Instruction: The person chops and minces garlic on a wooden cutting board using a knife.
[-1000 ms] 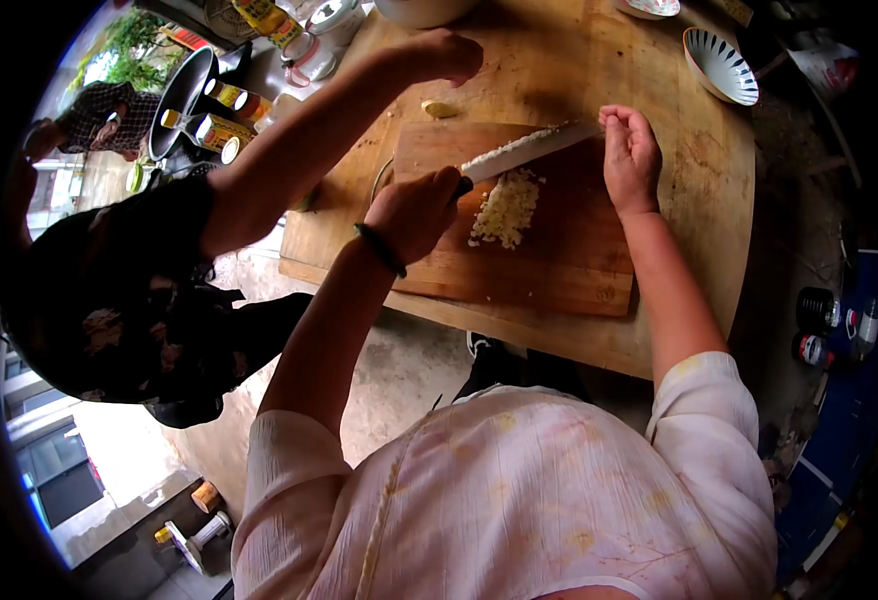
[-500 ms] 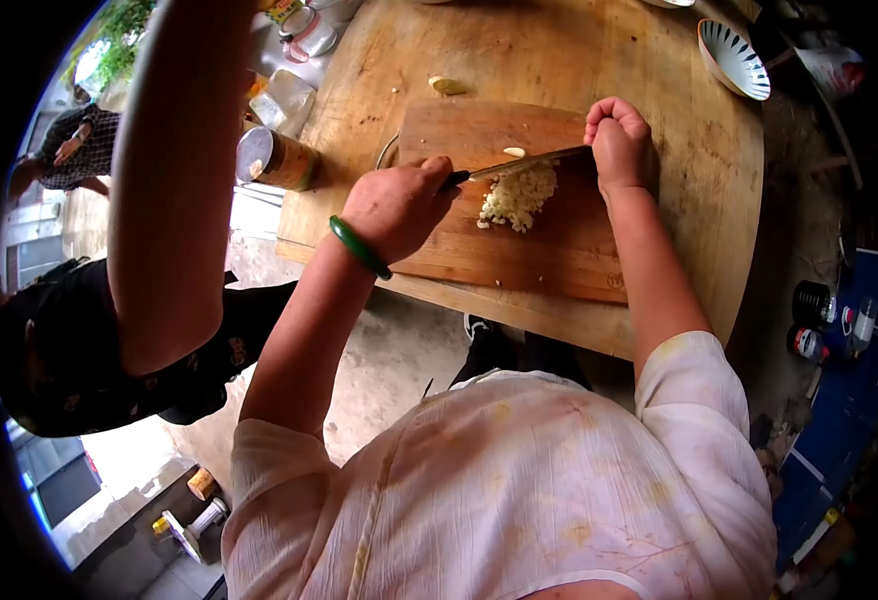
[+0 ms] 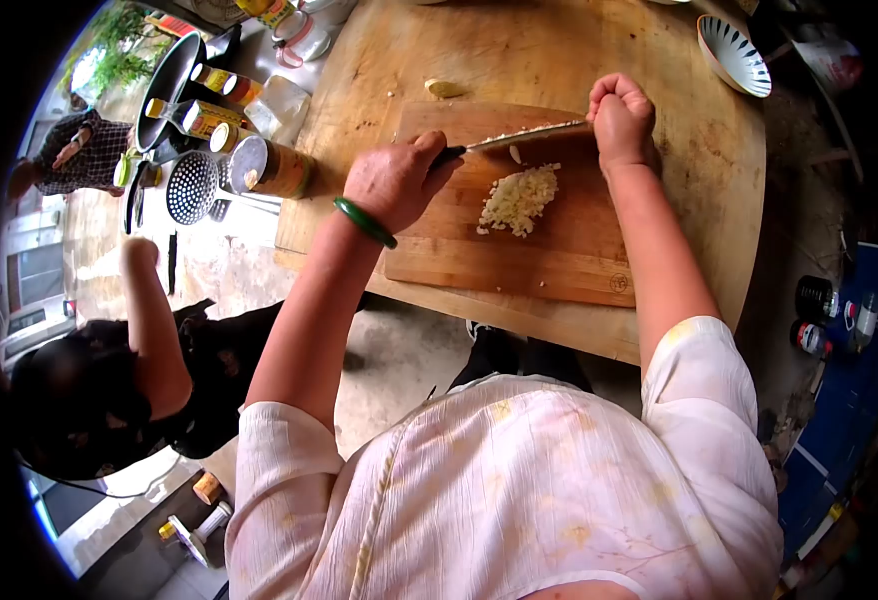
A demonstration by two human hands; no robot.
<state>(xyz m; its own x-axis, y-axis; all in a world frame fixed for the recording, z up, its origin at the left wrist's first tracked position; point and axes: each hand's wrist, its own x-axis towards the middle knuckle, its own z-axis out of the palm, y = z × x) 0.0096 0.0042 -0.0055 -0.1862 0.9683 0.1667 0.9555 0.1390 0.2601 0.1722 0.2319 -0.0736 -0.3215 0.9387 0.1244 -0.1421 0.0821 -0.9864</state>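
Note:
My left hand [image 3: 394, 182], with a green bangle at its wrist, is closed around the dark handle of a knife [image 3: 529, 135]. At the blade's far end, my right hand [image 3: 623, 122] is closed with curled fingers against the tip. The blade stretches level between both hands, with pale bits along it. Below it, a heap of chopped garlic [image 3: 519, 200] lies on the wooden cutting board [image 3: 439, 250]. One larger pale piece [image 3: 515, 154] lies between heap and blade. Beyond the board sits a yellowish piece, perhaps ginger [image 3: 445, 88].
A patterned bowl [image 3: 734, 56] stands at the wooden table's [image 3: 699, 200] right edge. To the left are a jar [image 3: 274, 168], several bottles, a skimmer [image 3: 193, 187] and a wok [image 3: 171, 95]. Another person's arm [image 3: 149, 320] reaches there; a person in checked clothes [image 3: 79, 150] is farther back.
The knife has moved away from me, off the garlic heap, with both my hands. The other person's arm at left has drawn back, uncovering the bottles, wok and skimmer.

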